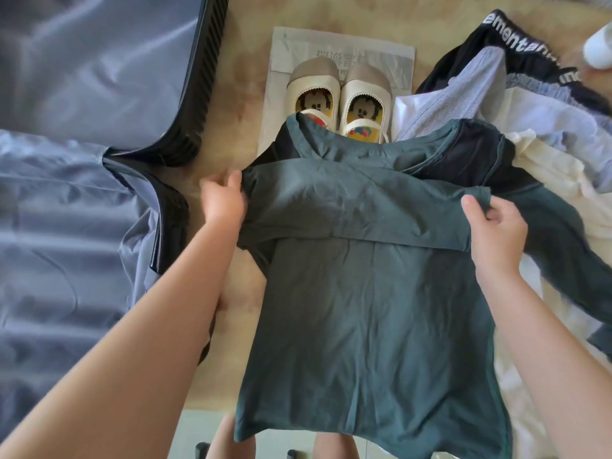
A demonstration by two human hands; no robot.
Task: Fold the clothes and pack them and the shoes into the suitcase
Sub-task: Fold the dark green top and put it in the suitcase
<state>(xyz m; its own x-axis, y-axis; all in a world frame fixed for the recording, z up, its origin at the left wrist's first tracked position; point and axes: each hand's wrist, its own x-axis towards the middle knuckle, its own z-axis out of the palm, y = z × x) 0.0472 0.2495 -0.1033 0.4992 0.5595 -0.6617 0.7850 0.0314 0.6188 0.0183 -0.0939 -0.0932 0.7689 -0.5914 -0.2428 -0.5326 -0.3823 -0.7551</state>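
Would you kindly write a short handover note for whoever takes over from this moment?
Left hand grips the green shirt at its left edge; right hand pinches its folded-over part on the right.
Suitcase lies open to the left, nothing visibly packed in it. Shoes stand on paper beyond the shirt; unfolded clothes pile at right.
Done: shirt partly folded. Left: finish it, fold the pile, pack the clothes and the shoes.

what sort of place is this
Likely a home floor: an open suitcase, shoes on a sheet of paper, and a pile of clothes lie around the green shirt held by the left hand and right hand.
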